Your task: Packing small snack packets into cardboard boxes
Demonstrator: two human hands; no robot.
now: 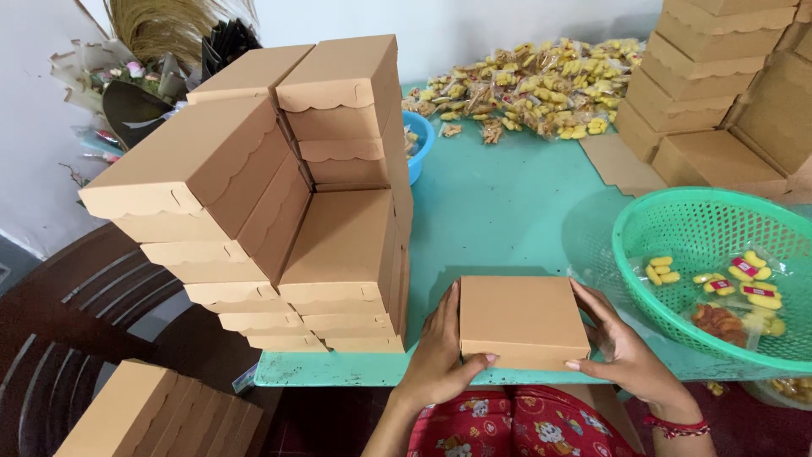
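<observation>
A closed brown cardboard box (520, 317) rests at the near edge of the teal table (499, 211). My left hand (440, 351) grips its left side with the thumb on the front edge. My right hand (622, 343) clasps its right side, fingers along the wall. To the left, tall stacks of the same brown boxes (279, 211) with scalloped lids stand on the table, close to the held box but apart from it.
A green mesh basket (677, 224) with several small snack packets sits at the right. A heap of yellow snack packets (541, 85) lies at the far side, next to a blue bowl (420, 140). More boxes (719, 76) are stacked at the back right, and others (161, 415) lie lower left.
</observation>
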